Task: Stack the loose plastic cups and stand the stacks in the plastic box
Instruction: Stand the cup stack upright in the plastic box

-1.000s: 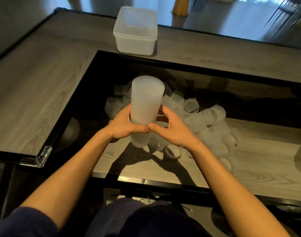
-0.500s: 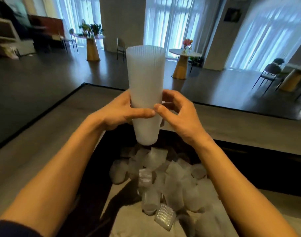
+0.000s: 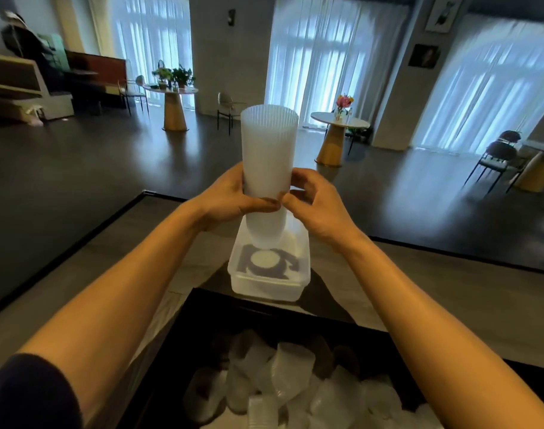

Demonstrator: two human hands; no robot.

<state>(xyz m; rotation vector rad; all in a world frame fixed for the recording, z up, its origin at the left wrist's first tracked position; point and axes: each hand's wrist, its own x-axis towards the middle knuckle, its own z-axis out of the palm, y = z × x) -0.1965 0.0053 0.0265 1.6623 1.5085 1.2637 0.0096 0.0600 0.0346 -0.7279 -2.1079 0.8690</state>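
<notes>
A tall stack of ribbed translucent cups (image 3: 267, 159) stands upright in the air, its bottom end just above the open plastic box (image 3: 297, 275). My left hand (image 3: 230, 198) grips the stack's lower part from the left. From the right, my right hand (image 3: 315, 199) grips the same part, thumbs almost meeting in front. The box sits on the wooden counter beyond the dark recess. Several loose cups (image 3: 283, 388) lie in a heap in the recess near me.
The wooden counter (image 3: 450, 292) runs left and right of the box, with a black edge behind it. Beyond lies a dark floor with round tables (image 3: 335, 134) and chairs (image 3: 496, 156), far from my hands.
Both hands lifted the cup stack off the heap and carried it forward, over the plastic box. My view rose from the recess to the room.
</notes>
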